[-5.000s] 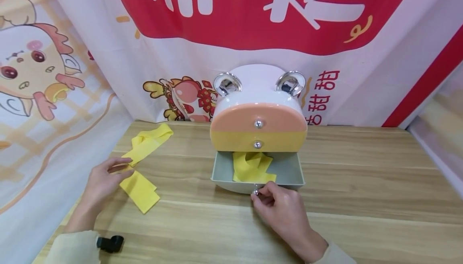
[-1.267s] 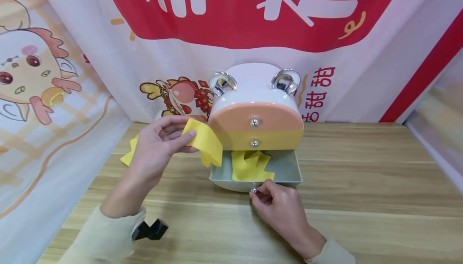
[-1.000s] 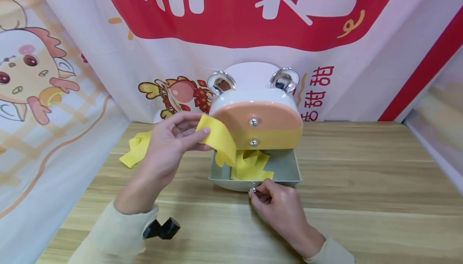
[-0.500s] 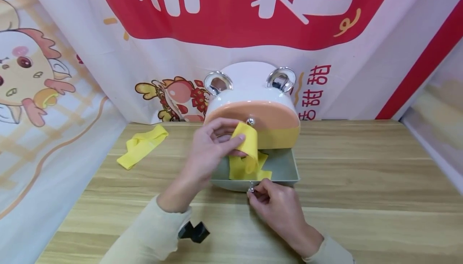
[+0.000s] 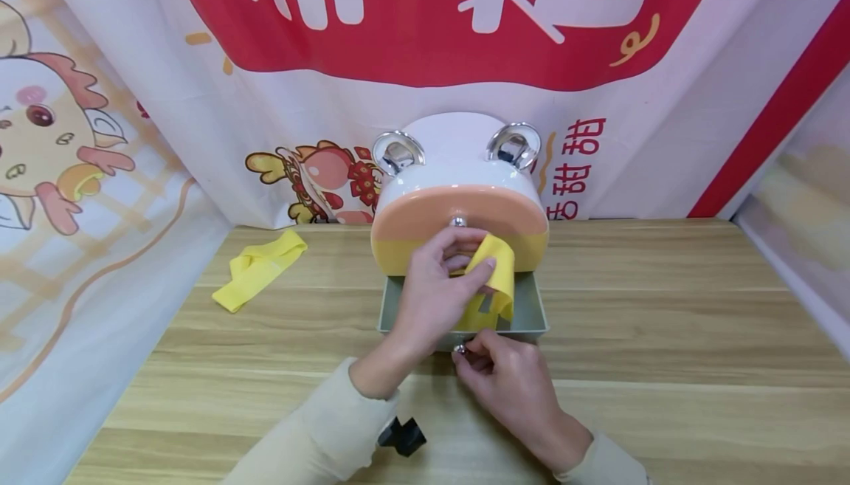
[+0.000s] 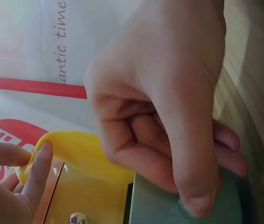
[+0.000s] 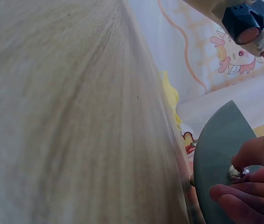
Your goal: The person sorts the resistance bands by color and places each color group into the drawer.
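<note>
My left hand (image 5: 434, 297) pinches a strip of yellow cloth (image 5: 502, 272) between thumb and fingers, over a pulled-out green drawer (image 5: 533, 308). More yellow cloth (image 5: 473, 319) lies in that drawer, partly covered by my hand. The drawer belongs to a small white cabinet (image 5: 458, 138) with silver ears and orange and yellow upper drawers, both closed. My right hand (image 5: 514, 382) holds the silver knob (image 5: 460, 349) on the green drawer's front. In the left wrist view my right hand (image 6: 160, 93) fills the foreground, the held cloth (image 6: 87, 156) behind it.
A second folded yellow strip (image 5: 260, 269) lies on the wooden table (image 5: 664, 337) at the left. Printed cloth curtains (image 5: 425, 35) stand right behind the cabinet and along both sides. A black wrist camera (image 5: 401, 437) sticks out from my left sleeve.
My left hand took one yellow strip from the left of the table and carried it rightward over the drawer. My right hand keeps its hold on the knob; the drawer stays out.
</note>
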A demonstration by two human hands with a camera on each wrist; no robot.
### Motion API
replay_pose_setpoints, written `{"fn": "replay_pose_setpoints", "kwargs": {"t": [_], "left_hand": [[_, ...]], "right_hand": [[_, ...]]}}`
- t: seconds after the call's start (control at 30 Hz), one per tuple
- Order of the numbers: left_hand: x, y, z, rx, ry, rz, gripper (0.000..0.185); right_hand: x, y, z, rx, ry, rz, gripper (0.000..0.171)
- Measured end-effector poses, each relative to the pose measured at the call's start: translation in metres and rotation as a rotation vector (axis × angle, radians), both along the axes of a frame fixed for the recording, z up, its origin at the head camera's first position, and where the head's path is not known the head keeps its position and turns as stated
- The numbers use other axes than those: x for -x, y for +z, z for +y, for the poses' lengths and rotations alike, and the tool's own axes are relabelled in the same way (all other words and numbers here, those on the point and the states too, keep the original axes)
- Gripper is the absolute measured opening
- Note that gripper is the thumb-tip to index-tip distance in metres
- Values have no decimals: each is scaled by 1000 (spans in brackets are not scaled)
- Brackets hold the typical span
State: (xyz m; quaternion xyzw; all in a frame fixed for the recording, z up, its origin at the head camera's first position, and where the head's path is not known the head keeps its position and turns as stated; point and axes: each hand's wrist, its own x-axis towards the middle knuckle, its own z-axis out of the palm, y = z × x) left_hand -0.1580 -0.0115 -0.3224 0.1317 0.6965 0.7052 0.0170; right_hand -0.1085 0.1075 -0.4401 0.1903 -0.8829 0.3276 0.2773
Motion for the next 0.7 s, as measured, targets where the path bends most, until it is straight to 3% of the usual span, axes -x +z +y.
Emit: {"fn": "replay_pose_setpoints", "kwargs": {"t": [0.17,0.4,0.7], "left_hand": [[-2,-6,10,-24,19,-18,27],[2,-26,6,57,95,-68,27],[-3,-35,-3,197,121,36,27]], "right_hand": [[0,1,2,-18,-3,16,21],[0,2,1,-29,11,14,23],[0,2,1,-20,13,69,23]]}}
